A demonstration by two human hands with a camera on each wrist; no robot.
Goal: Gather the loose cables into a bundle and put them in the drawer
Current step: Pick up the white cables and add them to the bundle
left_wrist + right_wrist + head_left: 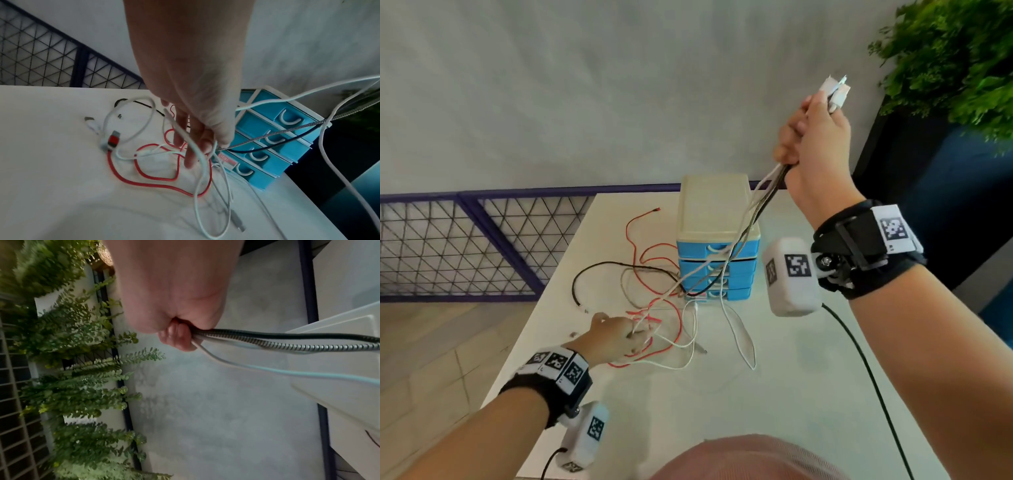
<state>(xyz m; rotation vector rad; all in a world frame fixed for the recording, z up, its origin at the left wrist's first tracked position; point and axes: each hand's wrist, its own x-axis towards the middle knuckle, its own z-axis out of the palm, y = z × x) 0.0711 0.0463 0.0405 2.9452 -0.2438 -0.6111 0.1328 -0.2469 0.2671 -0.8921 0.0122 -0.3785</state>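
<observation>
on the white surface (774,394), cables (654,308) are being gathered: ends being gripped by right hand (815,144), strands being pinched by left hand (613,337); next, coiling req'd.

A white table (774,394) stands before a pale grey wall (619,85), a purple-framed wire mesh panel (465,246) runs low along the wall at the left, and a leafy green plant (959,58) rises from a dark planter (928,192) at the right
</observation>
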